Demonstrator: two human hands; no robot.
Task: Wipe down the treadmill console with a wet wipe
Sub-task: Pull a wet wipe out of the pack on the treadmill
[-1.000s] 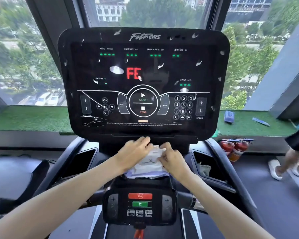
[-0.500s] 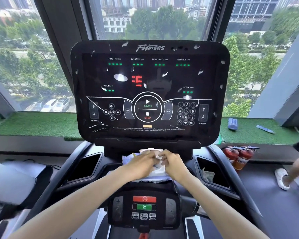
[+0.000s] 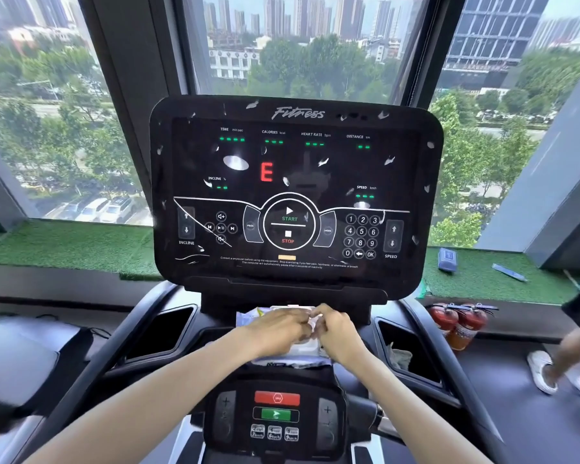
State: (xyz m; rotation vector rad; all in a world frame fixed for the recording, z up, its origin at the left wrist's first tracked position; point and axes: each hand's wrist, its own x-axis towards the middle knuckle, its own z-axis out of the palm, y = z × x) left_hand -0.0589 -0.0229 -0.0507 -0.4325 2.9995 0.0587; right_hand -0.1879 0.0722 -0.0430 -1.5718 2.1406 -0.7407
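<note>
The black treadmill console stands upright ahead, its glossy face flecked with white scraps and smears, a red "E" lit in the middle. On the ledge just below it lies a white wet wipe pack with its flap lid raised at the far end. My left hand rests on top of the pack. My right hand meets it at the pack's opening, fingertips pinched together there. Whether a wipe is between the fingers cannot be seen.
A lower control pod with red and green buttons sits near me. Cup pockets flank the ledge. Red fire extinguishers stand at the right. A person's leg and white shoe are on the floor at far right.
The view has tilted up, showing more window. Both hands have stayed on the pack and drawn closer together at its opening.
</note>
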